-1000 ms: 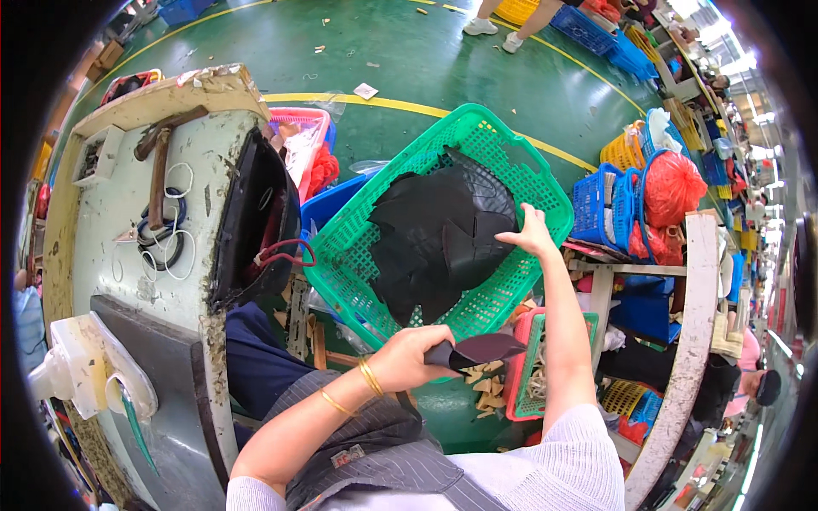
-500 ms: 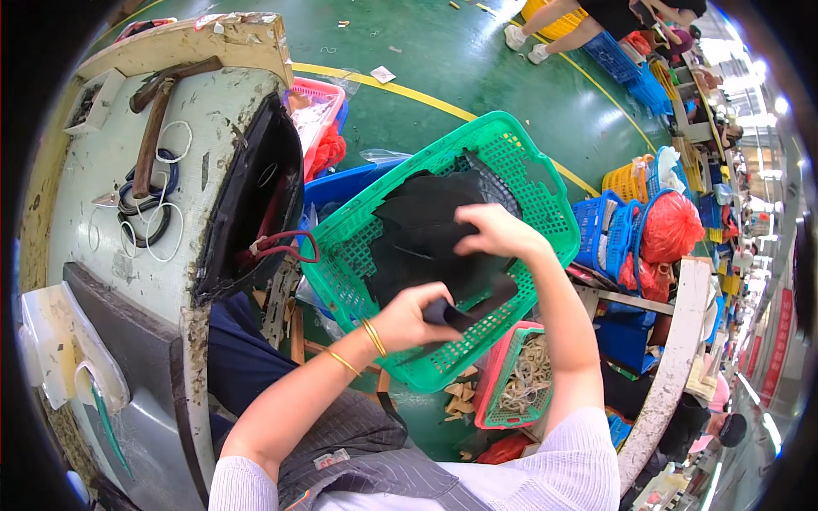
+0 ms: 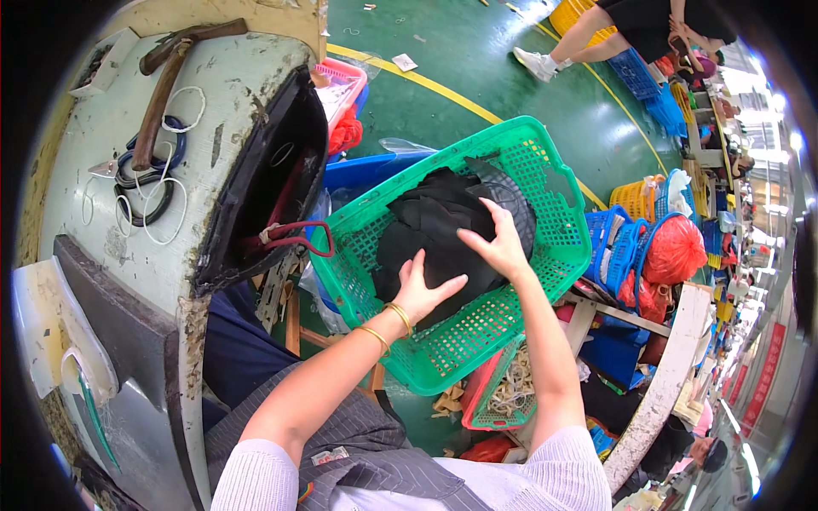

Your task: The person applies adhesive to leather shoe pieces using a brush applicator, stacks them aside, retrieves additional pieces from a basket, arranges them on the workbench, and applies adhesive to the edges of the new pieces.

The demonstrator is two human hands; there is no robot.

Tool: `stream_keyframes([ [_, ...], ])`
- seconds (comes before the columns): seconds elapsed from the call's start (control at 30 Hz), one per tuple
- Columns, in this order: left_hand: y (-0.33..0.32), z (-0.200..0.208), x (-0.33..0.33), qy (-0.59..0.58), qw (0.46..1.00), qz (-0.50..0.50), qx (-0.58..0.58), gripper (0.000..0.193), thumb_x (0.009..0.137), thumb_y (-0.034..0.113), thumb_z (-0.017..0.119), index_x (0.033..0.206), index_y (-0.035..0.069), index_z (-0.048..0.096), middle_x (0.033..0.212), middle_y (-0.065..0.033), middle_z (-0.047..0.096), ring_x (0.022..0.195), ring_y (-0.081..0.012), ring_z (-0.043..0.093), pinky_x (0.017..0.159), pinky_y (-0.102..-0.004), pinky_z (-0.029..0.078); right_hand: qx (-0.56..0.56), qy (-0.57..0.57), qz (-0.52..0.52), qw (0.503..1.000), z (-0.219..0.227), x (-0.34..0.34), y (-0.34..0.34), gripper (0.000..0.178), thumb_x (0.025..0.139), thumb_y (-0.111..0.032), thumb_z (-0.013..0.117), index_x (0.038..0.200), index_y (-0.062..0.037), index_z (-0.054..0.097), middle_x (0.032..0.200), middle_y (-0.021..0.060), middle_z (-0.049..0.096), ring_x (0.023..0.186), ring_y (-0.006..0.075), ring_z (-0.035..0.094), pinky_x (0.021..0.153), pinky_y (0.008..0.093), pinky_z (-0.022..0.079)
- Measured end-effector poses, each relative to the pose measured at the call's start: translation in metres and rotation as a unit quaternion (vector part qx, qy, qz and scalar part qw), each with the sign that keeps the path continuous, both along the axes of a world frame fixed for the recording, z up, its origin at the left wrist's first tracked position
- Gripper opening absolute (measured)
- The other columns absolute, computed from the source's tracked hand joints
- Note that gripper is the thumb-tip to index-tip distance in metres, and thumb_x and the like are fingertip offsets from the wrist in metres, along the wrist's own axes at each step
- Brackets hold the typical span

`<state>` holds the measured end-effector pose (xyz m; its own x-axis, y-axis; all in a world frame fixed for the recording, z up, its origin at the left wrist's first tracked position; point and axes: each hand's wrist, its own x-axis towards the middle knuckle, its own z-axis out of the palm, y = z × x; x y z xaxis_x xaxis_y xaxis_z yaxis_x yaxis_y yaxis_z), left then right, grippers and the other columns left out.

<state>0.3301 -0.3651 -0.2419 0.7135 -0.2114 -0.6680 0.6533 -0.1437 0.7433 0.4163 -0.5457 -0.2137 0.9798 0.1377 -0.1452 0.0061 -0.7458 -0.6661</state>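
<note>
A pile of black cut pieces (image 3: 433, 223), flat and sheet-like, lies in a green plastic basket (image 3: 426, 375) in front of me. My left hand (image 3: 423, 291) rests on the near left part of the pile, thumb and fingers spread. On the right side of the pile, my right hand (image 3: 501, 244) lies with its fingers apart too. Both hands touch the pieces, and neither is closed round one. The pieces overlap, so those underneath are hidden.
At left stands a worn workbench (image 3: 111, 196) with a wooden-handled hammer (image 3: 162, 102) and a black pouch (image 3: 264, 187) at its edge. A red basket of scraps (image 3: 503, 396) sits below. Blue baskets (image 3: 609, 247) stand at right. Another person's leg (image 3: 579, 41) shows at the far side.
The black piece held in my left hand has been let go. Both hands have come down onto the pile with fingers spread. The view has shifted slightly, and the far person's legs have moved.
</note>
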Motion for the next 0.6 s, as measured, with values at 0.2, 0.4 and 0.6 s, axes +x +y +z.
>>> stream_keyframes([
  [0.2,0.012,0.037,0.007,0.152,0.968,0.120,-0.159,0.115,0.069,0.050,0.078,0.147,0.015,0.000,0.150,-0.0179,0.005,0.136,-0.0367,0.019,0.098,-0.0576,0.034,-0.057,-0.141,-0.138,0.979,-0.006,-0.084,0.023,0.047,0.075,-0.016,0.072,0.114,-0.0031,0.050,0.118,0.0184,0.049,0.110,0.0337,0.048,0.095,0.0406,0.039],
  [0.4,0.025,0.057,-0.003,0.142,0.937,0.265,-0.176,0.075,0.069,0.031,0.082,0.123,0.005,0.037,0.099,-0.0084,0.054,0.081,-0.0192,0.057,0.069,-0.0363,0.050,0.140,-0.018,0.051,0.989,0.039,-0.143,0.081,0.022,0.078,-0.012,0.068,0.098,-0.0073,0.059,0.115,0.0099,0.059,0.097,0.0277,0.060,0.081,0.0354,0.049],
  [0.6,0.045,0.040,-0.011,0.160,0.938,0.295,-0.088,0.024,0.079,-0.001,0.061,0.100,-0.011,0.056,0.094,-0.0179,0.064,0.083,-0.0262,0.064,0.074,-0.0367,0.051,0.196,-0.089,-0.282,0.935,-0.013,-0.040,-0.014,0.025,0.080,-0.021,0.070,0.091,-0.0001,0.059,0.081,0.0065,0.063,0.075,0.0135,0.058,0.070,0.0281,0.048],
])
